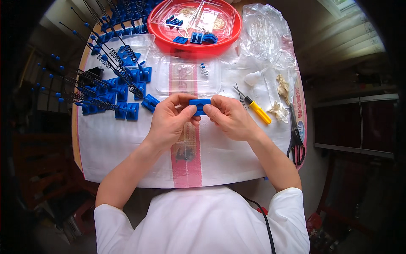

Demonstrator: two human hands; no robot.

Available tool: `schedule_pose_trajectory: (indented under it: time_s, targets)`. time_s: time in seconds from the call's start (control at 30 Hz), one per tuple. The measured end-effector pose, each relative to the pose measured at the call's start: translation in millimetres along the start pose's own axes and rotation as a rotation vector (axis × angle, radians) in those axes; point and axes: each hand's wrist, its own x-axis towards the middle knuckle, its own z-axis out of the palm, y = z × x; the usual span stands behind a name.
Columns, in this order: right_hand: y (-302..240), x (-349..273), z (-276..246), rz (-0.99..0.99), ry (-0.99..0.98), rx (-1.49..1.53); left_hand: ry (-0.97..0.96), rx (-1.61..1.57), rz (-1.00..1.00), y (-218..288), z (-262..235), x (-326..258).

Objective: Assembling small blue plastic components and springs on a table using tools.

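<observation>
Work at a counter (237,165) spread with a white woven sheet whose pink-red band (186,171) runs from the near edge toward the far side. The room about it is dim: a pale curtain (349,48) hangs at upper right, near a window corner (341,3), and a dark cabinet (359,122) stands at right.

Far side, centre: a red basin (194,48) containing clear plastic, small blue parts and thin white sticks. To its right, a crumpled clear bag (268,36). In front of the basin, a shallow clear tray (211,86) with a few tiny blue and whitish pieces (204,70). Left: a crowded group of blue bases (120,95) bearing black coil springs (114,57) and thin rods tipped with blue beads.

Right: a yellow-handled tool (259,112) lies obliquely near the right hand (232,118); beyond it are crumpled paper (279,111) and black-handled scissors (297,146) at the edge. A loose blue part (150,103) lies just beside the left hand (169,118).

Centre, above the band: a blue rectangular piece (200,102), held by both hands, the fingers of each pinched narrowly on one end and partly covering it.
</observation>
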Motion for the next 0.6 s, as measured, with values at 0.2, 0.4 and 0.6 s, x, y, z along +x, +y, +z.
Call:
schedule_pose_trajectory:
  time_s: [0.2, 0.4, 0.6]
  targets:
    - [7, 4, 2, -0.041, -0.013, -0.006, -0.026, -0.028, 0.03, -15, -9, 6]
    - [-6, -1, -8, 0.057, -0.09, 0.173, 0.009, 0.004, 0.038, -14, -5, 2]
    - [1, 2, 2, 0.032, 0.013, 0.211, -0.004, -0.029, 0.01, -15, -2, -2]
